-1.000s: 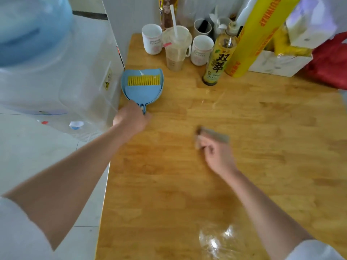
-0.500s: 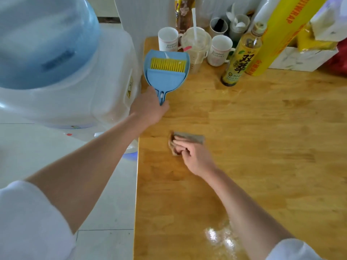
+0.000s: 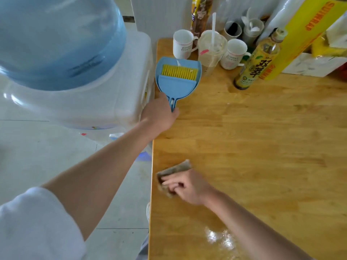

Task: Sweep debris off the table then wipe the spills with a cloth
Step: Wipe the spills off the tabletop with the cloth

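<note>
Head cam looks down on the wooden table (image 3: pixel 262 147), w/ both my arms reaching in. My left hand (image 3: pixel 159 114) is closed round the handle of the blue dustpan (image 3: pixel 177 85), which lies flat at the table's far-left corner, just beside the water dispenser (image 3: pixel 75 81). Yellow-bristled brush (image 3: pixel 179 72) sits nested inside the pan, so I judge sweeping is done & I'm parking the set out of the wiping path.

My right hand (image 3: pixel 185 184) presses a folded brownish cloth (image 3: pixel 174 170) flat on the wood near the left edge, fingers (image 3: pixel 169 182) curled over it. Pressing down that way keeps the cloth in full contact w/ the surface.

A wet shiny patch (image 3: pixel 219 239) glints nearer me, well apart from the cloth; prob. a spill left to wipe. Can't tell if the far wood is damp too.

Mugs (image 3: pixel 183 44), a plastic cup w/ straw (image 3: pixel 212 47), a tea bottle (image 3: pixel 257 61) & a yellow cling-wrap box (image 3: pixel 300 34) crowd the back edge, so wide strokes there risk knocking smth over.
</note>
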Motion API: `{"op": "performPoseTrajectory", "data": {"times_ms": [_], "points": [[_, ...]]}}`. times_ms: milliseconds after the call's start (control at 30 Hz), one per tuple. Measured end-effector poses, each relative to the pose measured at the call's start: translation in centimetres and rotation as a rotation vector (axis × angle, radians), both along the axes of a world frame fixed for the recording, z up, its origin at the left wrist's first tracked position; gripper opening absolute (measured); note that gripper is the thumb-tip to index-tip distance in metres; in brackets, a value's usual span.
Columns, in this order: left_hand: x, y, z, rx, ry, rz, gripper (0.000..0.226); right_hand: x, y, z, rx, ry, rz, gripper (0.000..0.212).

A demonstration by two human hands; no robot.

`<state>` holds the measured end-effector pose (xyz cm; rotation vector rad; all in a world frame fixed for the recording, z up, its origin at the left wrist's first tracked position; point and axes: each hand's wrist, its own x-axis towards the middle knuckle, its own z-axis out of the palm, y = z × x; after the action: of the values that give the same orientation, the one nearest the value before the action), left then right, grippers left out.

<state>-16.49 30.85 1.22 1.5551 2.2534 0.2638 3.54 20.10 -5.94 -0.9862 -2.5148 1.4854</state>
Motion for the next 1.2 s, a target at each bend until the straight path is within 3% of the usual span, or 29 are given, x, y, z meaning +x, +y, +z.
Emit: {"op": "performPoseTrajectory", "data": {"times_ms": [167,233,367,433,567,633,700,767,833,900,967,1067,1133,1200], "points": [[0.5,-0.7,-0.7,-0.052,-0.01,0.027,0.039,4.4,10.1,1.2,0.149,-0.079,-0.819,0.038],[1.3,-0.7,-1.0,-0.086,0.008,0.009,0.039,1.9,9.1,0.8,0.284,-0.058,-0.711,0.038],[4.2,-1.3,-1.9,-0.191,0.025,-0.006,0.038,3.3,2.6,-0.5,0.202,-0.055,-0.143,0.039],[5.4,-2.0,-2.6,-0.262,0.01,0.012,0.036,7.6,4.1,-0.2,0.181,-0.062,-0.251,0.037],[7.9,-3.1,-3.4,-0.316,-0.073,0.076,0.03,16.3,11.8,0.4,0.291,-0.164,-0.857,0.038],[8.9,-3.4,-3.3,-0.332,-0.068,0.071,0.035,18.2,15.0,0.6,0.261,-0.258,-1.029,0.034],[9.5,-3.7,-2.9,-0.386,0.015,0.037,0.049,17.8,16.8,0.4,0.278,-0.348,-1.093,0.032],[9.5,-3.1,-2.3,-0.394,0.226,-0.013,0.061,14.9,17.0,0.6,0.333,-0.305,-1.109,0.033],[8.8,-1.4,-1.4,-0.289,0.377,-0.033,0.069,10.9,15.0,0.5,0.331,-0.126,-0.914,0.035],[7.9,1.2,-1.4,-0.174,0.348,-0.072,0.08,8.5,12.4,-0.2,0.274,-0.062,-0.604,0.039],[7.7,3.6,-1.9,-0.252,0.284,-0.208,0.109,9.0,11.8,-0.6,0.25,-0.087,-0.454,0.04],[7.5,5.4,-3.1,-0.405,0.15,-0.263,0.125,12.1,15.3,-0.3,0.246,-0.082,-0.683,0.044],[7.1,5.2,-3.7,-0.407,0.101,-0.229,0.13,13.1,18.4,0.0,0.171,-0.097,-0.935,0.043],[6.9,4.2,-3.9,-0.409,0.116,-0.209,0.133,11.9,20.4,0.0,0.145,-0.179,-1.019,0.044]]}}
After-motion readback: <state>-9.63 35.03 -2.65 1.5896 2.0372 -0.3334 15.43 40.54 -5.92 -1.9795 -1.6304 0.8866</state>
